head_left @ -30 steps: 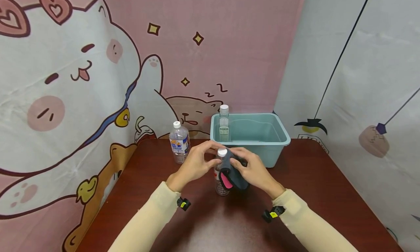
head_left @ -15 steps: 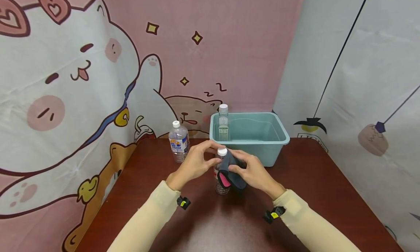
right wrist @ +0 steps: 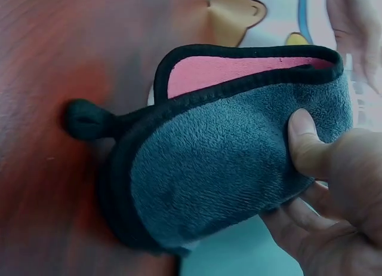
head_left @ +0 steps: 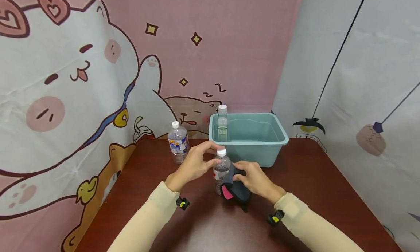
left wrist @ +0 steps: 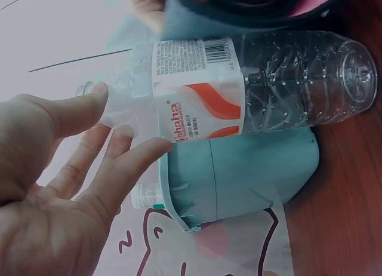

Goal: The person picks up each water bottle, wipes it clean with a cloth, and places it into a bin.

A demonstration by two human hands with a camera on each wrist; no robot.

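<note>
An upright clear plastic water bottle (head_left: 221, 165) with a white cap stands on the table in the head view. My left hand (head_left: 197, 161) pinches it around the neck and cap. In the left wrist view its red and white label (left wrist: 197, 91) shows. My right hand (head_left: 257, 179) pinches a folded cloth (head_left: 238, 190), grey outside and pink inside with dark edging, against or close to the bottle's right side. A dark hanging loop (right wrist: 89, 119) sticks out from the cloth in the right wrist view, where my thumb (right wrist: 304, 135) presses on the grey pile.
Behind the hands is a light blue plastic tub (head_left: 252, 153), with a clear bottle (head_left: 222, 126) standing inside at its left. Another clear bottle (head_left: 178, 144) with a blue and orange label stands at the back left of the brown table (head_left: 210, 226).
My right hand has moved the cloth lower along the bottle, uncovering its shoulder and part of its label. The left hand stays at the bottle's top.
</note>
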